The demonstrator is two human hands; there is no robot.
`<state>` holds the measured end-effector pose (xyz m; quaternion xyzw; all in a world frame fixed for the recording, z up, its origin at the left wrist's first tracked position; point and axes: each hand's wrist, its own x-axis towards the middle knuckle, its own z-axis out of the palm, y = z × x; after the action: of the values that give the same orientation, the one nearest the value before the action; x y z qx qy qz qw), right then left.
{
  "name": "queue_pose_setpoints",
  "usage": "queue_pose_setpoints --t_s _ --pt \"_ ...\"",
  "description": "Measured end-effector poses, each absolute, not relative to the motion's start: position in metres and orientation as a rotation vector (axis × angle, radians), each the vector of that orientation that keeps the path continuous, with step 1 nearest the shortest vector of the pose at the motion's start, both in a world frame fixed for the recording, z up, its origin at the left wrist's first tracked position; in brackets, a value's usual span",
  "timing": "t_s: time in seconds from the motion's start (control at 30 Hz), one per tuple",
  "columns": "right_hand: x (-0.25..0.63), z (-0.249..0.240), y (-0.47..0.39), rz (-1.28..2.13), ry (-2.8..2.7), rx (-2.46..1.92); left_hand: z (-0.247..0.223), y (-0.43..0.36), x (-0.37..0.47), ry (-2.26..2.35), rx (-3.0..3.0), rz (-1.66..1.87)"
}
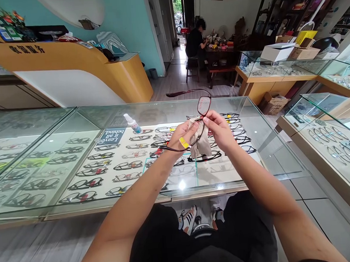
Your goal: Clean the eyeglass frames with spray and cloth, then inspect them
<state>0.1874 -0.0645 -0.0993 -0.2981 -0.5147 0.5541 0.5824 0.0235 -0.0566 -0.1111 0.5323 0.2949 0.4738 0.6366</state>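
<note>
Both hands hold one pair of dark-framed glasses (204, 106) above the glass display case. My left hand (182, 134) is closed around a beige cloth (203, 144) and the lower lens, which the cloth mostly covers. A yellow tag (184, 142) hangs on the temple near that hand. My right hand (220, 130) pinches the frame near its bridge, with part of the cloth beside its fingers. The upper lens is uncovered and bears faint red print; its temple points left. A white spray bottle (132, 124) stands on the case, left of my hands.
Rows of glasses lie inside the glass display case (93, 205) below. More glass cases (329, 158) stand at the right, with boxes (278, 52) on one. A curved wooden counter (131, 76) is at the back left. A person (194, 42) sits at a far table.
</note>
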Motion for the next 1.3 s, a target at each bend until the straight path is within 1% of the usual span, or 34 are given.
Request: queue_pose_setpoints --t_s 0.2,0.5,0.73,0.83,1.03,1.23,1.3 --pt "0.187 -0.099 -0.064 1.273 -1.290 -0.694 -0.107 -0.060 0.021 0.754 1.205 1.067" --pt "0.190 -0.094 -0.065 1.289 -1.165 -0.783 -0.101 -0.059 0.016 0.636 1.258 0.938" --pt "0.187 -0.099 -0.065 1.314 -1.210 -0.759 -0.099 -0.069 0.024 0.761 1.282 1.042" --pt "0.186 -0.097 -0.067 1.252 -1.210 -0.757 -0.096 -0.073 0.024 0.828 1.229 1.038" --pt "0.190 -0.094 -0.066 1.203 -1.130 -0.785 -0.097 -0.067 0.020 0.645 1.368 1.038" --pt "0.180 -0.096 -0.069 1.203 -1.141 -0.810 -0.103 -0.066 0.028 0.714 1.192 1.110" --pt "0.178 -0.097 -0.071 1.184 -1.152 -0.789 -0.102 -0.068 0.029 0.776 1.154 1.080"
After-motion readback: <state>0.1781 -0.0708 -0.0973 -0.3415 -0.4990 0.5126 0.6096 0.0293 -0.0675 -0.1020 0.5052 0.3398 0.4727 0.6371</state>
